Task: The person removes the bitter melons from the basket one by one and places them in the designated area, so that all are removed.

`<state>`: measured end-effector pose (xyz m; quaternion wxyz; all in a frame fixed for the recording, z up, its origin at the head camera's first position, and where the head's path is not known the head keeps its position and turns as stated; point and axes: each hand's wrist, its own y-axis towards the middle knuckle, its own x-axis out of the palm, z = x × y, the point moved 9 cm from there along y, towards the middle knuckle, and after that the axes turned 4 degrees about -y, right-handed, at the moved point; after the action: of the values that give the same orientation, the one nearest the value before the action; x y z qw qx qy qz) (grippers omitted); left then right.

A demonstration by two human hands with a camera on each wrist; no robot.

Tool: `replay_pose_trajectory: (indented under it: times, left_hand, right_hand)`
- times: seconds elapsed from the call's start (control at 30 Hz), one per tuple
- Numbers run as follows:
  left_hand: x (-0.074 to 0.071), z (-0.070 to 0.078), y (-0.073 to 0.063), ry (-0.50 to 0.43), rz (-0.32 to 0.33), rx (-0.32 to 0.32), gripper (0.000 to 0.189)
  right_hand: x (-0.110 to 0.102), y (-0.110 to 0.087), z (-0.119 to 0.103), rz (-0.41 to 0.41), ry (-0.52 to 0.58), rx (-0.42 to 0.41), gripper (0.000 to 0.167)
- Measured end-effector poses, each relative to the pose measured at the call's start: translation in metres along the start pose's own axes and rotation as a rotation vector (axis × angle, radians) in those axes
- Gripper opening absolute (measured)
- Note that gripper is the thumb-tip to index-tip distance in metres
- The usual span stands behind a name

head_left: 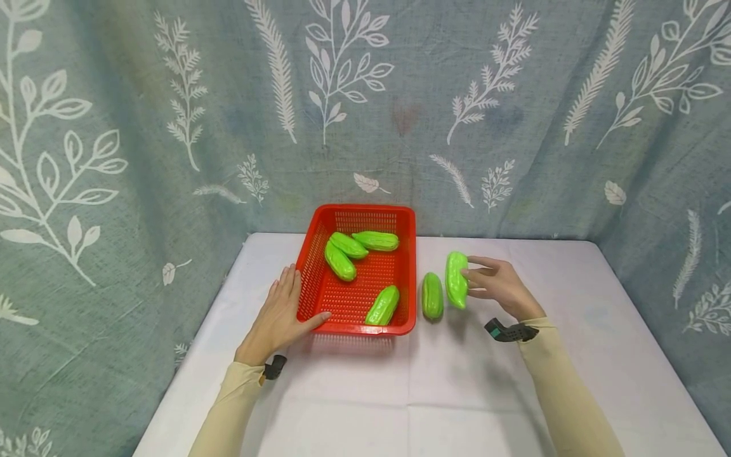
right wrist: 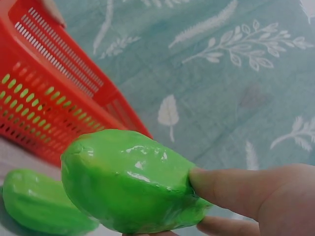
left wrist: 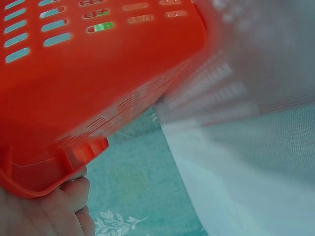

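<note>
My right hand (head_left: 499,285) pinches a glossy bright-green gourd (head_left: 456,279) between thumb and fingers, to the right of the red basket (head_left: 412,279). In the right wrist view the held gourd (right wrist: 130,179) fills the lower middle, its narrow end at the fingertips. A second green gourd (head_left: 432,296) lies on the table between basket and right hand. Several more gourds (head_left: 341,261) are inside the basket. My left hand (head_left: 276,320) rests along the basket's left rim, fingers straight, thumb over the front corner. The left wrist view shows its fingers against the red rim (left wrist: 44,182).
A white cloth covers the table (head_left: 457,393). Behind and at both sides hangs a grey-green curtain (head_left: 400,127) with white leaf prints, close to the table's back edge. One gourd (head_left: 382,306) lies apart from the others, at the basket's front right.
</note>
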<state>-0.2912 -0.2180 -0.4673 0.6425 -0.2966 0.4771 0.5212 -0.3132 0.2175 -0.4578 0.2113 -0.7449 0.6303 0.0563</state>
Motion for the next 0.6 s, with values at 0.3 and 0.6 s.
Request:
replay_pose_trajectory:
  times: [0.3,0.6]
  left_hand:
    - [0.000,-0.001,-0.001,0.005,0.006,-0.007,0.123]
    - [0.001,-0.001,0.000,-0.005,-0.007,-0.022,0.123]
  right_hand:
    - [-0.004,0.008,0.023,0.020,-0.024,0.037,0.069]
    - [-0.002,0.016,0.045,0.010,-0.041,0.079,0.069]
